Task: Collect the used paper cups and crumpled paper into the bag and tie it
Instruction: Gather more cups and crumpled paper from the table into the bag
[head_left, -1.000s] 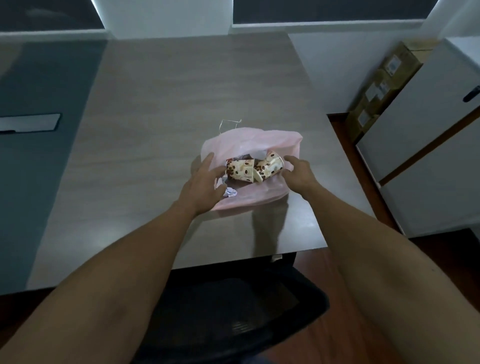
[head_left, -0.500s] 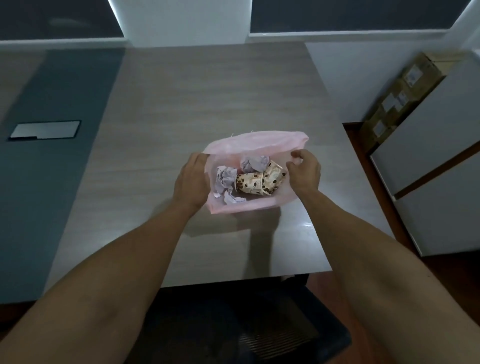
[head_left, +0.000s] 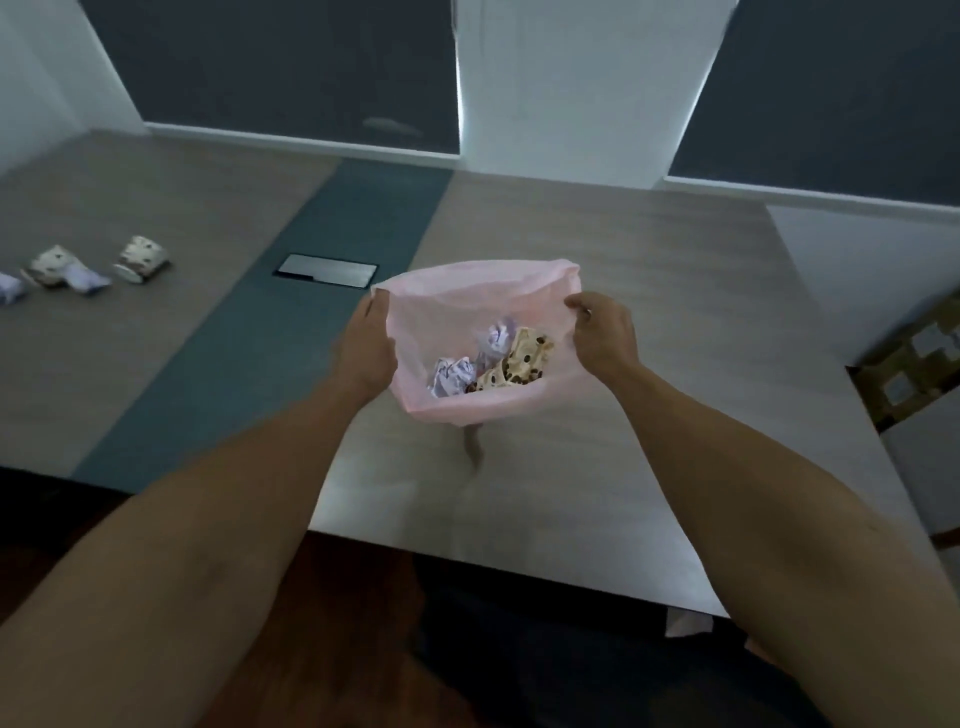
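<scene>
Holding a pink bag (head_left: 467, 291) open above the desk (head_left: 649, 291), one hand at each side of its mouth. Left hand (head_left: 366, 345) on the bag's left rim, fingers (head_left: 376, 306) curled round the plastic and clamped on it, wrist bent, forearm reaching in from the lower left. Right hand (head_left: 605, 335) on the bag's right rim, fingers (head_left: 576, 302) folded over the edge and pinching it, knuckles up, forearm stretched in from the lower right. Both arms bare and extended forward.

Inside the bag, toward its right side: cream paper cups with brown spots (head_left: 522, 358), crushed and lying on their sides, touching two balls of crumpled paper (head_left: 454, 375) to their left. No brand or lettering readable on cups or paper; pattern only, and blurred.

Well left of the bag, on the far-left part of the desk: two more spotted paper cups (head_left: 141, 259), tipped over, with another wad of crumpled paper (head_left: 85, 278) between them and a further scrap at the frame edge. Just left of the bag, set flush in a teal strip (head_left: 249, 332) of the desk: a grey metal cover plate (head_left: 326, 270). Right of the bag, beyond the desk edge: a cardboard box (head_left: 914, 353), labels too blurred to read.
</scene>
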